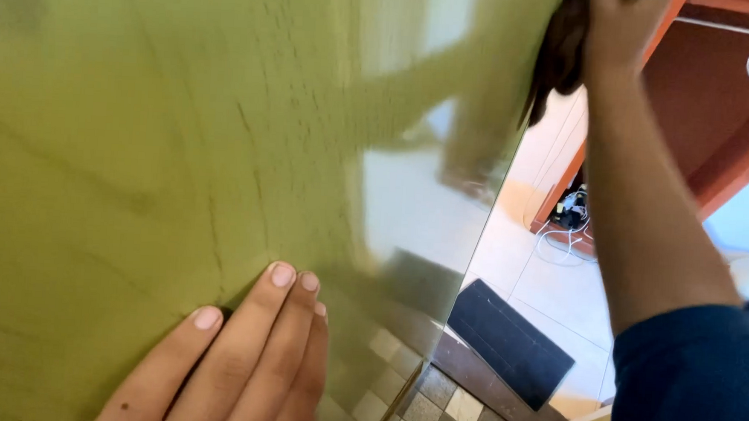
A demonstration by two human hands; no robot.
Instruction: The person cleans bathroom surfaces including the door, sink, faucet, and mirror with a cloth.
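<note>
Bracing the glossy green panel w/ our left hand, fingers flat and together, we press a dark cloth at its top right edge; right hand grips it.

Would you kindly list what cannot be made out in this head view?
- Right hand: cut off by the top edge; its grip on the dark cloth is unclear.
- Left hand: palm cut off by the bottom edge.
- Glass panel: reflections are blurred.
</note>
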